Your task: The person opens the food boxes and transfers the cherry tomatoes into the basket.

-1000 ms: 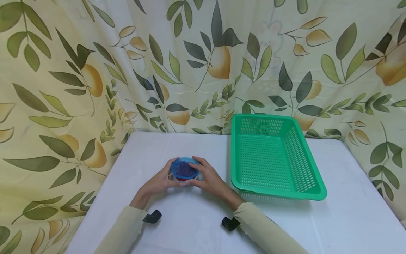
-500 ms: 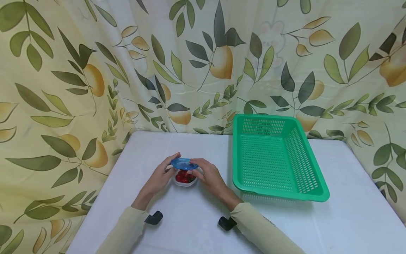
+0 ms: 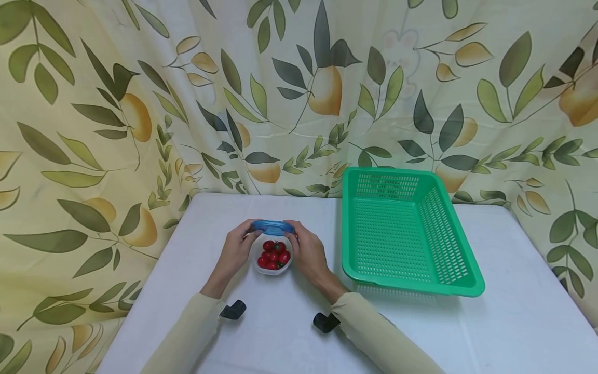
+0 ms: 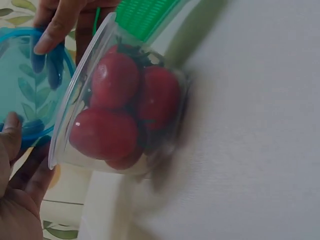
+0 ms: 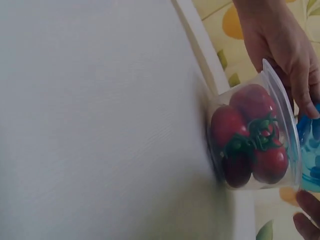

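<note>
A translucent blue lid (image 3: 273,227) is held up, tilted, just beyond a clear plastic container (image 3: 267,272). Several small red tomatoes (image 3: 273,255) with green stems fill the container, which stands uncovered on the table. My left hand (image 3: 235,248) pinches the lid's left edge between thumb and fingers. At the opposite edge, my right hand (image 3: 308,252) grips it the same way. In the left wrist view the lid (image 4: 30,95) is apart from the container's rim, with fingers showing through it. Only a few right fingertips (image 5: 306,222) appear in the right wrist view.
A green perforated basket (image 3: 416,287) stands to the right of the hands on the white table (image 3: 289,332). Behind the table hangs a curtain (image 3: 187,104) with a leaf and fruit print. Black camera mounts (image 3: 233,310) stick out from both wrists.
The blue lid has come off the container and moved up and away, tilting as both hands lift it. The tomatoes, first covered, are now in full view. The container stays on the table.
</note>
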The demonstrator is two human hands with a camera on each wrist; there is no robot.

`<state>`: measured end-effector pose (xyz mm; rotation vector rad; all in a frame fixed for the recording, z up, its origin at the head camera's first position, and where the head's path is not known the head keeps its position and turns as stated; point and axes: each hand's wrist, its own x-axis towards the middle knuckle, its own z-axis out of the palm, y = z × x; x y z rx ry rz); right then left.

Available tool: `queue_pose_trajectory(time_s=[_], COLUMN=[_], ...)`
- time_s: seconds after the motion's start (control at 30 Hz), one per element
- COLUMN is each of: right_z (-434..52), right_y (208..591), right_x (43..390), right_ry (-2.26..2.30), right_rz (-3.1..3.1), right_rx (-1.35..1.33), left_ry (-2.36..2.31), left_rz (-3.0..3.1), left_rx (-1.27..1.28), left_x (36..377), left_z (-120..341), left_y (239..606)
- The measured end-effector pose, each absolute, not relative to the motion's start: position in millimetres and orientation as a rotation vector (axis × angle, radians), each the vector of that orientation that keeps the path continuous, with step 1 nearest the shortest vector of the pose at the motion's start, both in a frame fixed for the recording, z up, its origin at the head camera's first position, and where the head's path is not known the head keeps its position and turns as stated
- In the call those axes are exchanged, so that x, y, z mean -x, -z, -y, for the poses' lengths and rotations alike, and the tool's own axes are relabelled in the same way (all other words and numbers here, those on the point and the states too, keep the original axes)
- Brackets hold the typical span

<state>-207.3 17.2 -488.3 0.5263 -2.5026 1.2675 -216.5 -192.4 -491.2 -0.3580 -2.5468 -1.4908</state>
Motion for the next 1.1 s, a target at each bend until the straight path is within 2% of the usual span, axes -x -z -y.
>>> queue_pose_trajectory(time_s=[0.63,0.93,1.1], right_z=[-10,-10,-12], right_y=[495,492,492], right_x=[234,241,246], right_ry=[-2.022,-2.280,-2.454], right_rz=[2.234,2.059,1.951], right_rx=[-0.060,0.073,0.161], left_ry=[1.988,2.217,2.390], left_rz=[2.399,2.362,2.270], left_rx=[0.062,-0.049,-0.194], left_x=[243,254,259], left_z=[187,188,187], left_y=[475,474,474])
